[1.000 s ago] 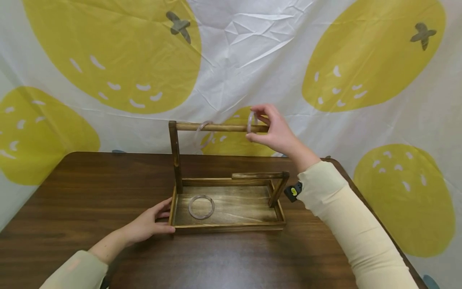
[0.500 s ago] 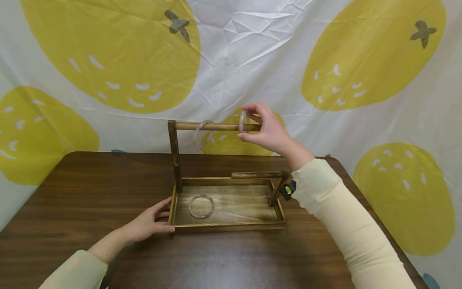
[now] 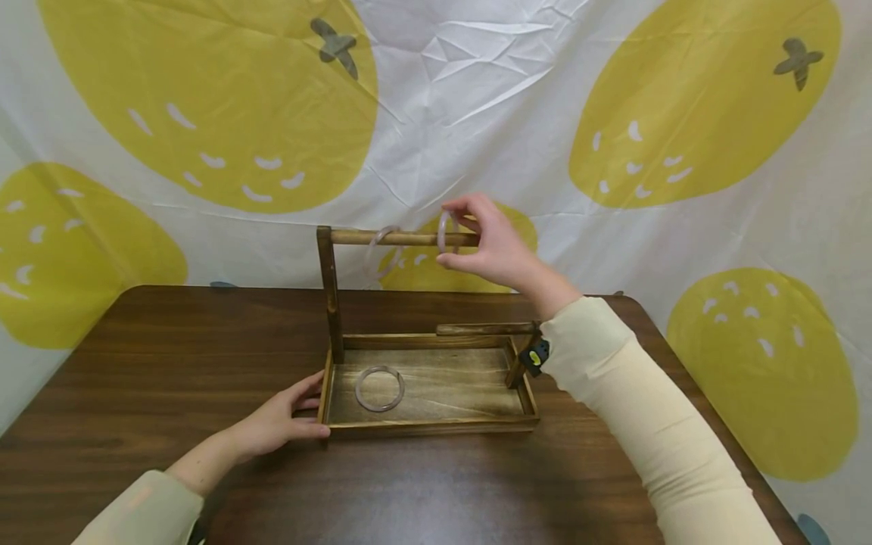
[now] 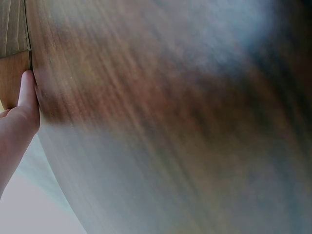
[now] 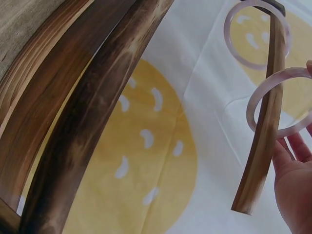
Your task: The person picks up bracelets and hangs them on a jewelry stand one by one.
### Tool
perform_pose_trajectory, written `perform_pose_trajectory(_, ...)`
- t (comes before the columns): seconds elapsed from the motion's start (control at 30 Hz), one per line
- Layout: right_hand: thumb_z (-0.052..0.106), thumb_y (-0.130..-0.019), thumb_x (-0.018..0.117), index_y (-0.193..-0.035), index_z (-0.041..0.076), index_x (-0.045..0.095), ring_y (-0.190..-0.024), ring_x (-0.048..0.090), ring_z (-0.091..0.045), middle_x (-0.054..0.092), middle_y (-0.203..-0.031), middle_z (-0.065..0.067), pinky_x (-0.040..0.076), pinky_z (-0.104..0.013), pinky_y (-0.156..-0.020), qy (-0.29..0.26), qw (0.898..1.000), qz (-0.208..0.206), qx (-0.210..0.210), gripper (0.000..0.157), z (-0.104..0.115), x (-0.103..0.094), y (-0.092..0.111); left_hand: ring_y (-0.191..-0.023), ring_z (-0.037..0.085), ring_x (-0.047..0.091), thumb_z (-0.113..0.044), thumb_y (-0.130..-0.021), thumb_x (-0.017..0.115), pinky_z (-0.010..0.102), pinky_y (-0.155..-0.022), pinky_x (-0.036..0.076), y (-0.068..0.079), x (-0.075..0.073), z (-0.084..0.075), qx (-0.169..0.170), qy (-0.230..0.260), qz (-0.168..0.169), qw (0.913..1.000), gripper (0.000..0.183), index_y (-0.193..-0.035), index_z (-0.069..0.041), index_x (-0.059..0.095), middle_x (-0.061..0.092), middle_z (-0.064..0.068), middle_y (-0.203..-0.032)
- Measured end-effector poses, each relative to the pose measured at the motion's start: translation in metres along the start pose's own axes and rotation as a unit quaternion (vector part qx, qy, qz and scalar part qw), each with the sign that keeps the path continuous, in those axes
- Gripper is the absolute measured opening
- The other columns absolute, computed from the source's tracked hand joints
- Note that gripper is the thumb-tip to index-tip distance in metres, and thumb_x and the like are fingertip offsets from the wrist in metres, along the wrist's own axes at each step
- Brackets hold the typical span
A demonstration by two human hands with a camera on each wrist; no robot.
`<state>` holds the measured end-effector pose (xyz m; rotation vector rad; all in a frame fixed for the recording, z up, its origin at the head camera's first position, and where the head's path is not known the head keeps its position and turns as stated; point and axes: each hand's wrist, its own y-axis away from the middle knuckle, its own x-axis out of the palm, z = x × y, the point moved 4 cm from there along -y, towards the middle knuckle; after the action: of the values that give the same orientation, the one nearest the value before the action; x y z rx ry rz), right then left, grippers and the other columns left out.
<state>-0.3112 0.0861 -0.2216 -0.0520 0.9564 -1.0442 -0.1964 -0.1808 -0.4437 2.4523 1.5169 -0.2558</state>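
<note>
bangle (image 3: 442, 231), pale lilac; upper middle of the head view, around the upper wooden bar (image 3: 418, 238), pinched between thumb and fingers of the right hand (image 3: 496, 242); second bangle (image 5: 227, 34), on the same bar, farther left in the head view; third bangle (image 3: 357, 390), lying flat in the wooden tray (image 3: 463, 386), lower middle; left hand (image 3: 275, 425), lower left, relaxed, unclenched, thumb and fingers against the tray's left end; lower wooden bar (image 3: 484, 330), right of centre; dark brown table (image 3: 170, 363) beneath; yellow-patterned cloth (image 3: 272, 113) behind
</note>
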Motion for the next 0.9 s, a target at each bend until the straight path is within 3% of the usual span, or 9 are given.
perform_pose_trajectory(0.9, 0.008, -0.074, 0.077, -0.126, -0.003, 0.048, -0.114, 0.046, -0.029, 0.046, -0.121, -0.017, 0.041, -0.031, -0.109, 0.042, 0.998, 0.042, -0.010, 0.060, 0.012, 0.018, -0.010, -0.128, 0.049, 0.036, -0.019, -0.078, 0.076, 0.038, -0.099, 0.050, 0.000, 0.000, 0.000, -0.002, 0.005, -0.002, 1.0000, 0.101, -0.146, 0.009, 0.008, 0.027, 0.036, -0.142)
